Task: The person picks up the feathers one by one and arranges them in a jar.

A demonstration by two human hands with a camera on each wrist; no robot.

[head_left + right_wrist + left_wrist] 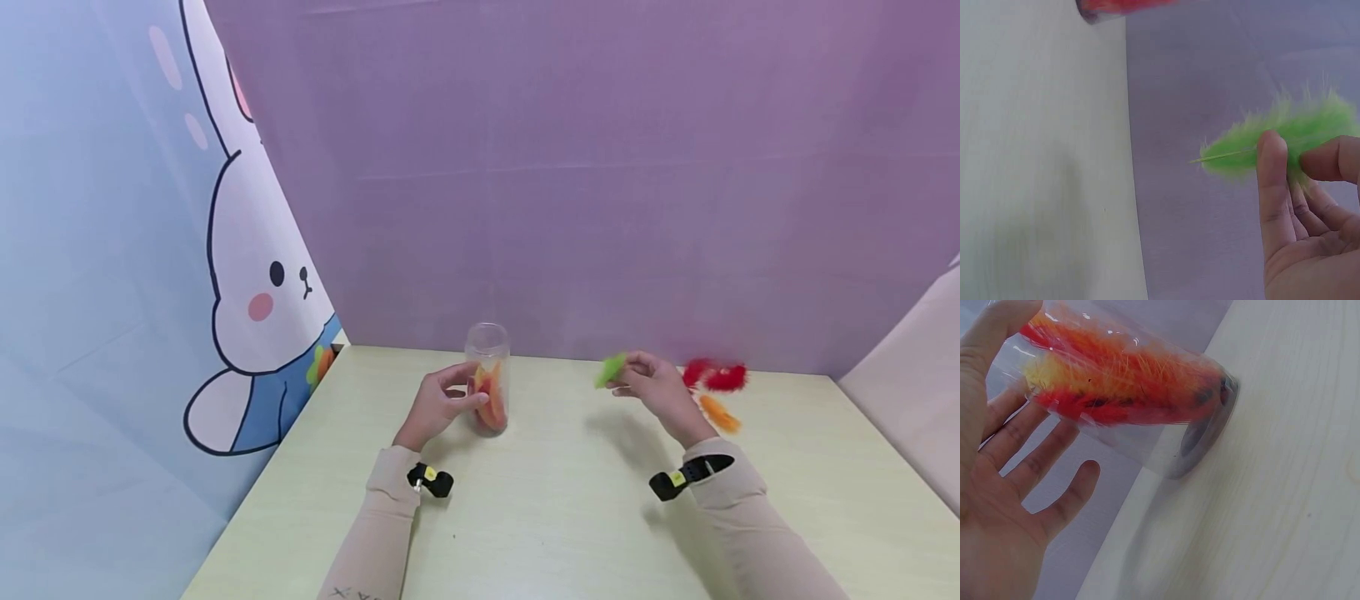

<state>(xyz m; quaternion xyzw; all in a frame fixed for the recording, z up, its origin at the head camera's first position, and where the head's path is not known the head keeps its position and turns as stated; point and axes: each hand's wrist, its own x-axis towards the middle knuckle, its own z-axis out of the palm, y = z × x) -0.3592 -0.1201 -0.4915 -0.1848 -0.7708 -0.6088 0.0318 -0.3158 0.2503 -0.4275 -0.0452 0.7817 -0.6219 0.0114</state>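
Observation:
A clear, tall jar (487, 340) stands upright on the table, with several red, orange and yellow feathers (1129, 381) inside it. My left hand (442, 404) holds the jar from the left, thumb on the near side and fingers around the back; the little finger sticks out free in the left wrist view. To the right of the jar, my right hand (662, 393) is raised over the table and pinches a fluffy green feather (1316, 125) between thumb and fingertips. The bare quill end of this feather points away from the hand in the right wrist view.
Red feathers (726, 377) and an orange feather (718, 413) lie on the pale table (555, 517) to the right, behind my right hand. A purple cloth (600, 208) hangs along the back edge, and a blue rabbit-print cloth (97, 333) hangs at the left.

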